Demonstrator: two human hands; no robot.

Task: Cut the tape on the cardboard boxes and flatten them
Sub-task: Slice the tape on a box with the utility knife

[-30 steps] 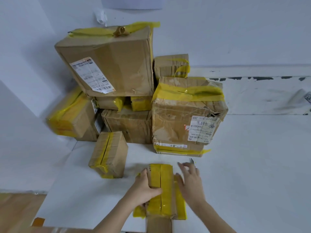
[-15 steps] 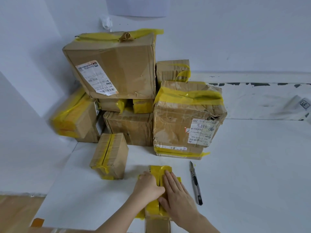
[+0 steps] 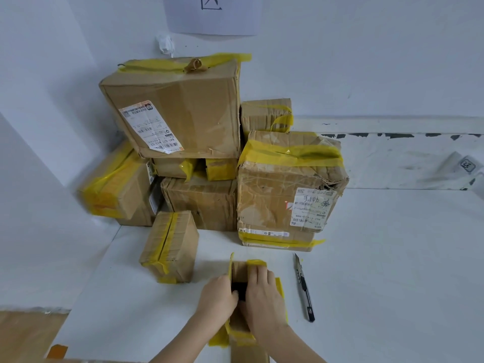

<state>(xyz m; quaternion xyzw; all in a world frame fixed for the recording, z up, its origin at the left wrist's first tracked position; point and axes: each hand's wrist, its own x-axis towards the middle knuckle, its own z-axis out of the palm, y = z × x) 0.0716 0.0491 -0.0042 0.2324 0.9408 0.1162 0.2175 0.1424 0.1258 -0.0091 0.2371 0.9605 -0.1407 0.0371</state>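
Note:
A small cardboard box (image 3: 239, 271) wrapped in yellow tape lies on the white table (image 3: 379, 271) in front of me. Its top flaps are parted and a dark gap shows between them. My left hand (image 3: 217, 297) grips the left flap with curled fingers. My right hand (image 3: 263, 292) holds the right flap, fingers hooked over its edge. A black utility knife (image 3: 303, 286) lies on the table just right of the box, blade pointing away from me, touched by neither hand.
A pile of taped cardboard boxes (image 3: 183, 113) fills the back left corner against the wall. One small taped box (image 3: 170, 244) stands just left of my hands. A large dented box (image 3: 288, 187) sits behind the knife. The table's left edge drops to a wooden floor (image 3: 26, 334).
The right hand laid the knife on the table, then joined the left hand on the small box. The flaps have been pulled apart, showing the dark inside.

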